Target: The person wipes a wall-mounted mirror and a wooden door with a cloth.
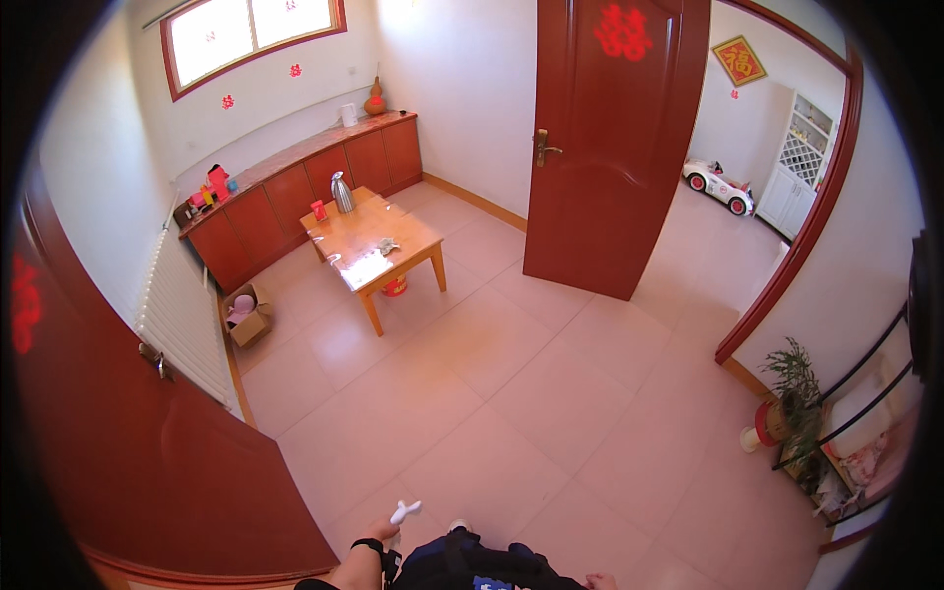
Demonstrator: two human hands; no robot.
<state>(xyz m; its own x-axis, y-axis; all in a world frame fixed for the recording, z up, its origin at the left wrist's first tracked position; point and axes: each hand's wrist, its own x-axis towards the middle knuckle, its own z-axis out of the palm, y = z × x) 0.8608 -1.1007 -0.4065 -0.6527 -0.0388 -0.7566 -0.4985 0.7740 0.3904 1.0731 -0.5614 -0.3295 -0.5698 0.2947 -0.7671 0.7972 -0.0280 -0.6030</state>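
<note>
White forked object [405,512], at the lower edge of the view: its lower part lies within the left grip [383,531], and its branched upper end projects beyond the fingers, forward and slightly to the right. The left grip is closed around this object; a black band [370,544] encircles the wrist behind it. The right grip [601,582], well apart to the right, is partly cut off by the lower edge, so whether it is open or closed cannot be told. Between the two appears the person's dark clothing [472,561], with a pale shoe [459,525] just in front. Beyond the tiled floor [472,413] stands a wooden desk [339,236], well apart from both hands, bearing a silver vacuum jug [342,194] and a red cup [319,209]. To its left is an open cardboard box [258,325]; behind it, a row of red-brown cabinets [285,202]. At right, a potted plant [790,374] stands beyond the doorway's red frame.
</note>
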